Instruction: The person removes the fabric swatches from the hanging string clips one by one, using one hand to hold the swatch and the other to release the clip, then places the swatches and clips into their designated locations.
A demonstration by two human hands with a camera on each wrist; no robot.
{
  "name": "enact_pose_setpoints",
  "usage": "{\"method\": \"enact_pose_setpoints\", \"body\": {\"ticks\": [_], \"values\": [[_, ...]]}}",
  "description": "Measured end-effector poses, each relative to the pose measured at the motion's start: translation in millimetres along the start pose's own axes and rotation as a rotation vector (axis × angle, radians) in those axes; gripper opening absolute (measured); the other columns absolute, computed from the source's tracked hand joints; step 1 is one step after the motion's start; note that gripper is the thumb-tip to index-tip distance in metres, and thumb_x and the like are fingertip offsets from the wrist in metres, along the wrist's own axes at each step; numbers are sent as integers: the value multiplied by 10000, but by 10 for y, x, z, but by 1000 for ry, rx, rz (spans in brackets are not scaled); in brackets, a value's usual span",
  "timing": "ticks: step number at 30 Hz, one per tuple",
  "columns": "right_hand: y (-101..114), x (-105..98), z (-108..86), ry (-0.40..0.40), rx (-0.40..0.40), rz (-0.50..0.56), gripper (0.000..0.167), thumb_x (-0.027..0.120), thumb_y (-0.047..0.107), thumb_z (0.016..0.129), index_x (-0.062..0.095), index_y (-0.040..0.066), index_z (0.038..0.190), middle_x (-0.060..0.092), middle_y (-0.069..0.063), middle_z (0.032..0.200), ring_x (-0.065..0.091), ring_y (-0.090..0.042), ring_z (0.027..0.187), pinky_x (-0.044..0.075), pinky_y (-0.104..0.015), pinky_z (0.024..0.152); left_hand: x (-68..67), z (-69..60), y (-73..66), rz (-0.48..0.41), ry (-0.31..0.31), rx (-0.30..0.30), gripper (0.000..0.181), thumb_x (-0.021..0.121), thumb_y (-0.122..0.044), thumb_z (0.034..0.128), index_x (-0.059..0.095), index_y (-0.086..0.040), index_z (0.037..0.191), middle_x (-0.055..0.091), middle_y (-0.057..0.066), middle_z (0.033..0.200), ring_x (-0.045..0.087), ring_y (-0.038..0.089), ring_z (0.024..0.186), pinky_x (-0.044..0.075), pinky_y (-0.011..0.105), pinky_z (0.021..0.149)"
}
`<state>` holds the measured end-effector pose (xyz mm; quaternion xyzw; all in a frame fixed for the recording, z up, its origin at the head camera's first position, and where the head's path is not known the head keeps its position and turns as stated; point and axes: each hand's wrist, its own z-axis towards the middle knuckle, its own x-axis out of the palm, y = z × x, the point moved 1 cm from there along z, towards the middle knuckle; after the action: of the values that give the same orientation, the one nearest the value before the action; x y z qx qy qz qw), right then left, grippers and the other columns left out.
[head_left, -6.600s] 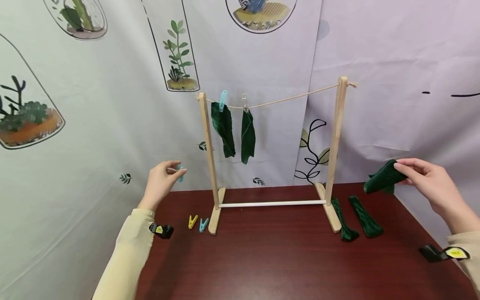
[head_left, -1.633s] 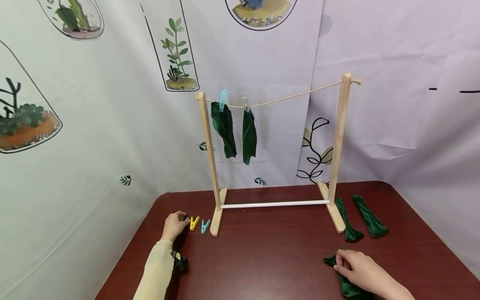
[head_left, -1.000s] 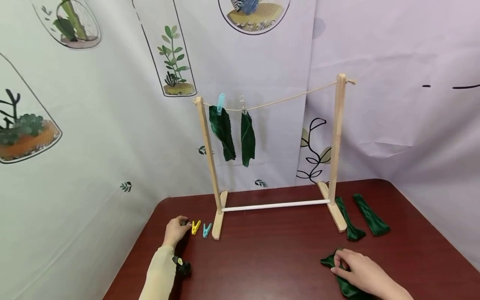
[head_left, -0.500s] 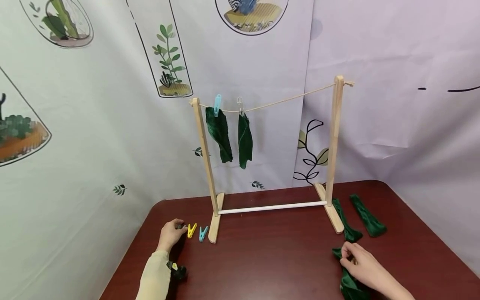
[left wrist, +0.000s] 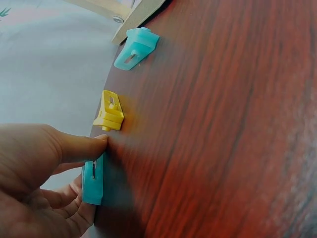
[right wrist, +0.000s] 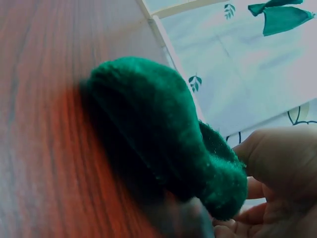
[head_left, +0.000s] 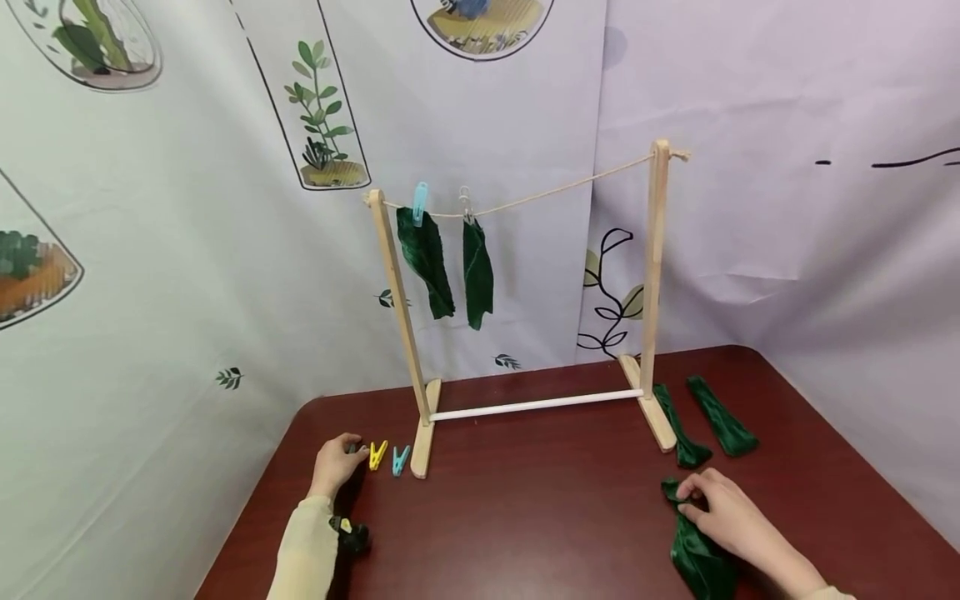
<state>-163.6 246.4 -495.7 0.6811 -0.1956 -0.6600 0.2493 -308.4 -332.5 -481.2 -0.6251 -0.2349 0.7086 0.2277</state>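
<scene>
Green velvet cloth (head_left: 701, 557) lies on the tabletop (head_left: 525, 517) under the right hand (head_left: 726, 510), whose thumb and fingers bend in to pinch it near its far end; the rest spreads back toward the person, on the inner side of the wrist. Well apart, at the other side, the left hand (head_left: 335, 467) curls its thumb and fingers about a blue peg (left wrist: 93, 183); whether that peg touches the tabletop I cannot tell. Just beside those fingertips, on the inner side, sits a yellow peg (head_left: 378, 456), and a little further inward a second blue peg (head_left: 401, 461).

Beyond the hands and between them stands a wooden rack (head_left: 654, 267) with a low white crossbar (head_left: 536, 406) and a cord (head_left: 562, 189) that climbs toward the right hand's side. From the cord, nearer the left hand's side, hang two green pieces: one (head_left: 426, 262) under a light blue clip (head_left: 420, 204), the other (head_left: 478, 275) under a clear clip (head_left: 467, 204). Past the right hand, two flat green strips (head_left: 722, 417) lie side by side, the inner one close by the rack's foot.
</scene>
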Motion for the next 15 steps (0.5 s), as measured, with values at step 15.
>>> {"method": "enact_pose_setpoints", "body": {"ticks": [15], "values": [[-50, -25, -15, -42, 8, 44, 165, 655, 300, 993, 694, 142, 970, 575, 16, 898, 475, -47, 731, 429, -278, 649, 9, 45, 72, -8, -5, -11, 374, 665, -68, 946, 596, 154, 1240, 595, 361, 1217, 563, 512, 1110, 472, 623, 914]]}}
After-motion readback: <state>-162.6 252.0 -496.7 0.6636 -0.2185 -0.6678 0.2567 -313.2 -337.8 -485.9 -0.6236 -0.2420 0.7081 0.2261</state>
